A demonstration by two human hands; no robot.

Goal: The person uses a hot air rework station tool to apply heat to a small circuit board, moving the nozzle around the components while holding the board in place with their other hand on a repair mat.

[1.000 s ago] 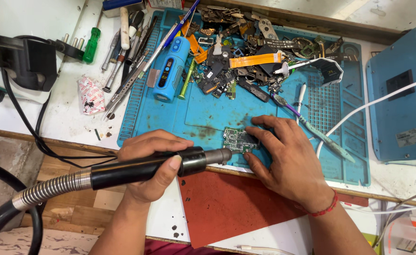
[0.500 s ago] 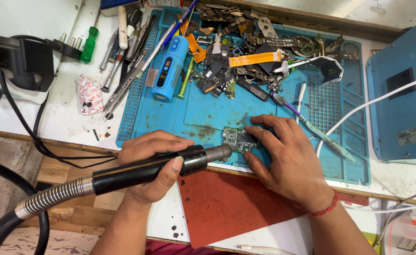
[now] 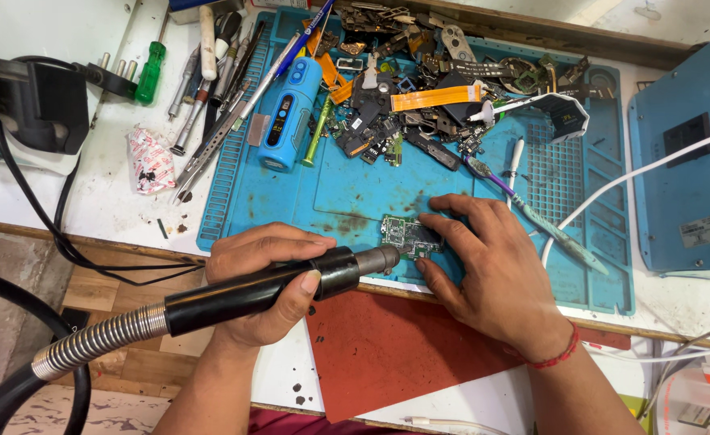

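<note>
while both hands work at the near edge of the bench, the lines run near to far.
red sheet: a red sheet (image 3: 403,354) lies nearest, under both wrists.
left hand: the left hand (image 3: 262,282) is wrapped tight round a black handpiece (image 3: 266,288) on a ribbed metal hose (image 3: 97,342), its nozzle tip just at the board's edge.
right hand: the right hand (image 3: 496,270) lies flat, fingers spread, pinning the board down; it grips nothing.
circuit board: a small green circuit board (image 3: 409,236) sits on the near part of the blue work mat (image 3: 355,189), between the two hands.
middle of mat: a blue cylindrical device (image 3: 290,113) and a heap of loose phone parts (image 3: 403,121).
far left: screwdrivers and tweezers (image 3: 210,72).
far right: a blue box unit (image 3: 689,161).
</note>
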